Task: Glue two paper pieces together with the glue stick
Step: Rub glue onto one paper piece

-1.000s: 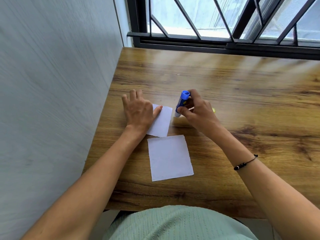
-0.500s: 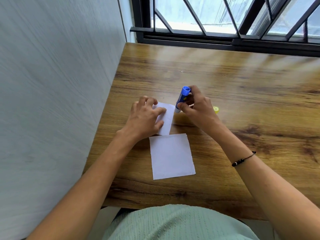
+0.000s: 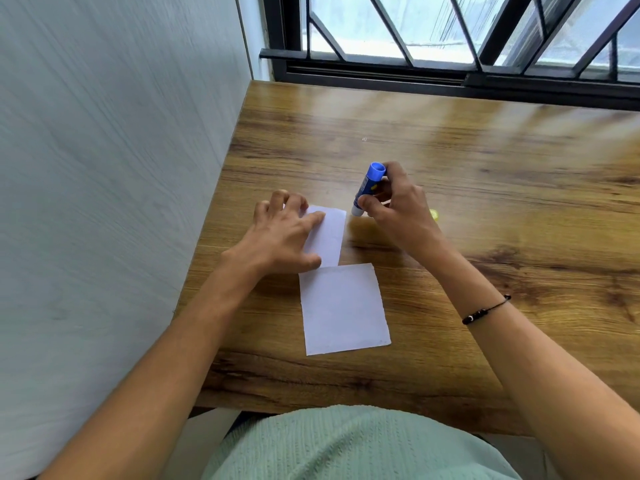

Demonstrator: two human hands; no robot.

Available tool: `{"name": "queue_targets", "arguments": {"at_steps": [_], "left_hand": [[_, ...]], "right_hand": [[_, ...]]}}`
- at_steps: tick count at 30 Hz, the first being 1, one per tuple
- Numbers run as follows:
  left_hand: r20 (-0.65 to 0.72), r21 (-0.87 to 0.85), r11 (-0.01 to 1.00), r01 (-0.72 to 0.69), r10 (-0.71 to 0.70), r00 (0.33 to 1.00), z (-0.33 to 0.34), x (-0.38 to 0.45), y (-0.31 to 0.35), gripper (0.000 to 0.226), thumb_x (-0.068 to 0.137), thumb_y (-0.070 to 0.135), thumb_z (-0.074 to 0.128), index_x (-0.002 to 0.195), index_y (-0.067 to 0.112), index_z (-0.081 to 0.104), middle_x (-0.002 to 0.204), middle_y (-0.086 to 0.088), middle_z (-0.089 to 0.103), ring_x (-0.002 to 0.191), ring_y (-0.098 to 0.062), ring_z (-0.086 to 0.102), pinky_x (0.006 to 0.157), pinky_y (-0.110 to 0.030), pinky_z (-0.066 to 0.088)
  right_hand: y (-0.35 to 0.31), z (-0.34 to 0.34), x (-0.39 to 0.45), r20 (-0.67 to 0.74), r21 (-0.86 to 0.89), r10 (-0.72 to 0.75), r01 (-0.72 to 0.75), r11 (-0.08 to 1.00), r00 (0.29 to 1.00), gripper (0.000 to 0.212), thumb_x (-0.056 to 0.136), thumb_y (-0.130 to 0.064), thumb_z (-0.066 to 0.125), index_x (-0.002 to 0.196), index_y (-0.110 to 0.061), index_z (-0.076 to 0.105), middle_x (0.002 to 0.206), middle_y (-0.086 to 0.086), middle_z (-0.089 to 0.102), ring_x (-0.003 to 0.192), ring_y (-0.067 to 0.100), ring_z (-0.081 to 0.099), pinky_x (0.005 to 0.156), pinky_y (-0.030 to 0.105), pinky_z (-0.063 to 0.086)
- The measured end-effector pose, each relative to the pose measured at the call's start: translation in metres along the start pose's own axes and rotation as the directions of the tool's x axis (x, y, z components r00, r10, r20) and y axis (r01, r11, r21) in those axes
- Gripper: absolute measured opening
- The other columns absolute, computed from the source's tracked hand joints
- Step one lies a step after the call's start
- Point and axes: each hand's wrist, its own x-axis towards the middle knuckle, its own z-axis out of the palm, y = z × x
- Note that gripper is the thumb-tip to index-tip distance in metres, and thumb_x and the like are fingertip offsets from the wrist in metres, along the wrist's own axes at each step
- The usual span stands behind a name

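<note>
On a wooden surface [image 3: 485, 188], the left hand [image 3: 280, 233] lay spread, pinning the far paper piece [image 3: 329, 233] steady. At its three o'clock, the right hand [image 3: 394, 206] gripped the glue stick [image 3: 367, 188], tip down. The near paper piece [image 3: 343, 308] waited at six o'clock.

the left part of the far paper piece [image 3: 329, 237] is covered by the left hand [image 3: 280, 237], so its full shape cannot be seen. the lower end of the glue stick [image 3: 367, 188] is partly hidden behind the right hand [image 3: 398, 216] — contact with the table [image 3: 485, 202] cannot be told. a small yellow thing [image 3: 434, 214] is mostly hidden behind that hand. both arms are cut off by the lower edge.
</note>
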Motion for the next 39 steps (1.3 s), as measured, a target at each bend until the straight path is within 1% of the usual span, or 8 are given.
{"name": "queue_targets", "arguments": {"at_steps": [3, 9, 15, 21, 24, 27, 32, 39], "left_hand": [[0.014, 0.027, 0.999, 0.023, -0.023, 1.000, -0.003, 0.003, -0.002, 0.068, 0.073, 0.046, 0.058, 0.134, 0.023, 0.037, 0.139, -0.008, 0.023, 0.134, -0.029, 0.011, 0.107, -0.044, 0.017], [-0.078, 0.020, 0.994, 0.106, -0.104, 0.992, -0.007, 0.015, -0.011, 0.059, 0.076, 0.049, 0.057, 0.124, 0.015, 0.048, 0.136, -0.009, 0.027, 0.128, -0.029, 0.017, 0.102, -0.044, 0.022], [-0.118, -0.048, 0.992, 0.120, -0.125, 0.985, 0.005, 0.014, 0.002, 0.063, 0.079, 0.051, 0.054, 0.128, 0.013, 0.043, 0.132, -0.011, 0.037, 0.125, -0.029, 0.026, 0.099, -0.041, 0.027], [-0.186, 0.010, 0.983, 0.186, -0.181, 0.966, 0.011, 0.014, 0.020, 0.062, 0.080, 0.056, 0.050, 0.123, 0.012, 0.045, 0.125, -0.014, 0.043, 0.118, -0.030, 0.034, 0.092, -0.041, 0.033], [-0.179, 0.019, 0.981, 0.192, -0.186, 0.966, 0.011, 0.015, 0.022, 0.060, 0.081, 0.056, 0.049, 0.126, 0.017, 0.042, 0.124, -0.014, 0.044, 0.117, -0.030, 0.035, 0.091, -0.040, 0.033], [-0.159, 0.007, 0.984, 0.181, -0.177, 0.971, 0.011, 0.016, 0.022, 0.059, 0.083, 0.056, 0.047, 0.132, 0.025, 0.039, 0.124, -0.014, 0.042, 0.117, -0.030, 0.036, 0.091, -0.040, 0.035], [-0.124, -0.053, 0.980, 0.192, -0.197, 0.973, 0.012, 0.015, 0.021, 0.060, 0.082, 0.055, 0.050, 0.134, 0.028, 0.038, 0.128, -0.013, 0.037, 0.119, -0.029, 0.034, 0.096, -0.041, 0.034], [-0.103, -0.057, 0.979, 0.198, -0.203, 0.974, 0.013, 0.016, 0.019, 0.063, 0.081, 0.057, 0.050, 0.137, 0.032, 0.033, 0.131, -0.012, 0.034, 0.121, -0.030, 0.033, 0.098, -0.043, 0.034]], "right_hand": [[-0.001, 0.002, -0.001, 0.012, 0.013, 0.009, -0.009, 1.000, 1.000, 0.030, 0.083, -0.013, 0.061, 0.109, -0.010, 0.047, 0.094, 0.008, 0.068, 0.079, 0.020, 0.061, 0.071, 0.025, 0.043], [-0.003, 0.002, 0.001, 0.019, 0.011, -0.002, 0.002, 1.000, 1.000, 0.030, 0.084, -0.013, 0.060, 0.110, -0.011, 0.046, 0.090, 0.002, 0.061, 0.076, 0.016, 0.057, 0.071, 0.025, 0.041], [-0.008, 0.006, 0.012, -0.001, 0.019, -0.017, 0.017, 1.000, 1.000, 0.029, 0.084, -0.013, 0.060, 0.109, -0.011, 0.046, 0.089, 0.002, 0.062, 0.078, 0.017, 0.058, 0.066, 0.019, 0.041], [-0.011, 0.015, 0.024, -0.003, -0.016, -0.015, 0.015, 1.000, 1.000, 0.032, 0.083, -0.011, 0.060, 0.112, -0.007, 0.046, 0.088, 0.000, 0.059, 0.076, 0.016, 0.057, 0.073, 0.030, 0.046], [-0.011, 0.019, 0.029, -0.002, -0.033, -0.013, 0.013, 0.999, 1.000, 0.032, 0.083, -0.011, 0.059, 0.112, -0.007, 0.046, 0.091, 0.003, 0.061, 0.080, 0.019, 0.059, 0.077, 0.034, 0.048], [-0.012, 0.022, 0.032, 0.005, -0.056, -0.028, 0.029, 0.998, 1.000, 0.033, 0.084, -0.010, 0.058, 0.114, -0.007, 0.045, 0.097, 0.011, 0.064, 0.082, 0.021, 0.059, 0.076, 0.034, 0.046], [-0.012, 0.025, 0.034, 0.030, -0.107, -0.035, 0.038, 0.993, 0.999, 0.036, 0.085, -0.010, 0.058, 0.118, -0.007, 0.044, 0.101, 0.013, 0.064, 0.089, 0.026, 0.060, 0.076, 0.035, 0.044], [-0.013, 0.028, 0.036, 0.035, -0.152, -0.051, 0.055, 0.987, 0.998, 0.037, 0.085, -0.010, 0.057, 0.120, -0.006, 0.043, 0.101, 0.016, 0.064, 0.088, 0.030, 0.060, 0.073, 0.034, 0.042]]}}
